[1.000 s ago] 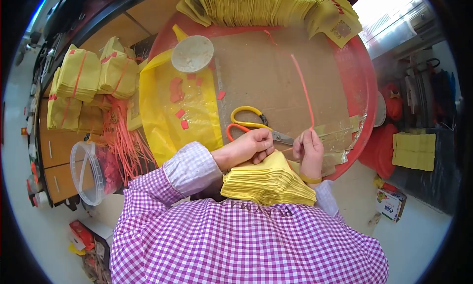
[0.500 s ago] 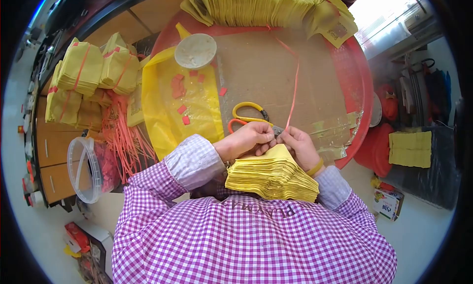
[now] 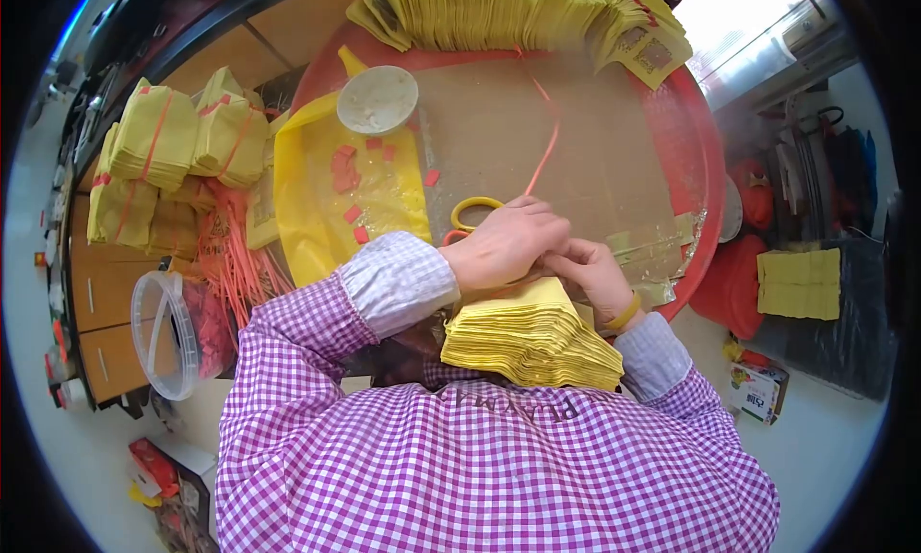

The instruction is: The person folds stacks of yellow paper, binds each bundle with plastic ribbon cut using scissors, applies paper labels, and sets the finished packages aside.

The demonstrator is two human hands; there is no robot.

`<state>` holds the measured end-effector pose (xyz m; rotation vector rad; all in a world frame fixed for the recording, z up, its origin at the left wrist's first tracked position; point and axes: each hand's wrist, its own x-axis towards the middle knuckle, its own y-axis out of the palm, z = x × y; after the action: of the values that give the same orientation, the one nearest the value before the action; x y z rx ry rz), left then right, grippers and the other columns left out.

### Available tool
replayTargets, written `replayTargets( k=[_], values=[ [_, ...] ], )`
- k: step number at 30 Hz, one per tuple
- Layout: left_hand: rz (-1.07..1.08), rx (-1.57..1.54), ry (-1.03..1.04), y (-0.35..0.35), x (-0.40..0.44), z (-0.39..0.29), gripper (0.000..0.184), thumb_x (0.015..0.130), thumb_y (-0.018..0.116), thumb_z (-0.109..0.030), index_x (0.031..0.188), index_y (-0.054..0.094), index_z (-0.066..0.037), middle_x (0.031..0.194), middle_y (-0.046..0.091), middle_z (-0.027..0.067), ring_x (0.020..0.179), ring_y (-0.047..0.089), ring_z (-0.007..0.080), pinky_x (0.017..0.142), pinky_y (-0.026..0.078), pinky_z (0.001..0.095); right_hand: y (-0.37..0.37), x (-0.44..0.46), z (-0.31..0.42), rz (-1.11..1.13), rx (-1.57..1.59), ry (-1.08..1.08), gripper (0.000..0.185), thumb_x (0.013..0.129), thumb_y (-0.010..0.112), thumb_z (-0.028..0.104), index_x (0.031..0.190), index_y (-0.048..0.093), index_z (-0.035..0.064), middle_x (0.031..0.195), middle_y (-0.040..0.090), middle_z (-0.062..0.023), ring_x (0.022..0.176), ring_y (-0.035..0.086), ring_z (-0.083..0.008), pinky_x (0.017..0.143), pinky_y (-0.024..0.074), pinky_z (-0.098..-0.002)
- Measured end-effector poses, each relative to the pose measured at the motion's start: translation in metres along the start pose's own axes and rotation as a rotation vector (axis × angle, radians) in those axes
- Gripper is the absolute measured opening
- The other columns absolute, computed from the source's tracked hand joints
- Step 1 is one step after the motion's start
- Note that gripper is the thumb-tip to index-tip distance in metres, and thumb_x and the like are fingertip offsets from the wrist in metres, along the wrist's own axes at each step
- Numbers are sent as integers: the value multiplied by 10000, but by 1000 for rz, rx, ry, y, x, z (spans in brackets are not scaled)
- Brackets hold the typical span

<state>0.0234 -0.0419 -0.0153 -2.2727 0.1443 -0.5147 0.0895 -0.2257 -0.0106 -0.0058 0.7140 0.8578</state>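
Note:
A thin red ribbon (image 3: 545, 152) runs from the back of the round red table down to my hands. My left hand (image 3: 513, 241) is closed where the ribbon disappears under it, its back toward me and its fingertips hidden. Right beside it, my right hand (image 3: 590, 275) pinches thumb and fingers together; what lies between them is hidden. Below both hands, a thick stack of folded yellow paper (image 3: 532, 337) rests against my checked apron. The scissors (image 3: 470, 208), with a yellow handle loop and an orange one, lie partly covered by my left hand.
A white bowl (image 3: 377, 100) and small red paper squares (image 3: 345, 169) sit on a yellow plastic sheet (image 3: 312, 217). A long row of yellow paper (image 3: 499, 16) stands at the back. Tied yellow bundles (image 3: 153, 136), red ribbons (image 3: 240, 251) and a clear bucket (image 3: 163, 337) are at left.
My left hand has moved up and right, over the scissors and against my right hand. The ribbon, earlier running to my right fingertips, now slants down to my left hand.

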Motion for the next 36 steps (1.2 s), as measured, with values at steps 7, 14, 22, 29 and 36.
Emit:
replayTargets(
  k=[7, 14, 22, 29, 36],
  values=[
    [430, -196, -360, -23, -9, -15, 94, 798, 603, -121, 875, 572, -78, 856, 588, 50, 769, 552, 238, 669, 449, 308, -8, 1, -5, 62, 277, 54, 128, 880, 644, 70, 1006, 644, 49, 866, 652, -29, 708, 573, -58, 623, 450, -134],
    [-64, -595, -331, 7, -12, -20, 64, 882, 599, -111, 856, 593, -53, 772, 606, 17, 667, 547, 146, 611, 444, 244, -2, -5, 0, 45, 55, -63, 113, 856, 611, 7, 956, 590, 56, 875, 604, -38, 733, 550, -79, 647, 450, -178],
    [55, -1006, -913, 4, -21, -24, 100, 915, 586, -93, 837, 608, -35, 691, 577, -11, 622, 502, 46, 578, 416, 163, 16, -7, -4, -174, -508, -645, 139, 791, 606, -53, 876, 545, 39, 792, 552, -46, 686, 512, -126, 620, 438, -246],
    [78, -1097, -999, 9, -22, -22, 94, 902, 572, -62, 832, 625, -29, 708, 587, -5, 625, 504, 49, 587, 414, 154, 8, 3, -21, -241, -731, -867, 145, 761, 619, -67, 845, 552, 30, 772, 553, -45, 680, 512, -142, 617, 434, -255],
    [96, -632, -732, 19, -37, -11, 66, 845, 611, -85, 849, 621, -20, 717, 583, 34, 622, 506, 122, 578, 420, 232, -6, -16, -31, -182, -453, -580, 146, 743, 635, -62, 835, 560, 22, 772, 572, -49, 674, 513, -160, 626, 435, -259]
  ],
)
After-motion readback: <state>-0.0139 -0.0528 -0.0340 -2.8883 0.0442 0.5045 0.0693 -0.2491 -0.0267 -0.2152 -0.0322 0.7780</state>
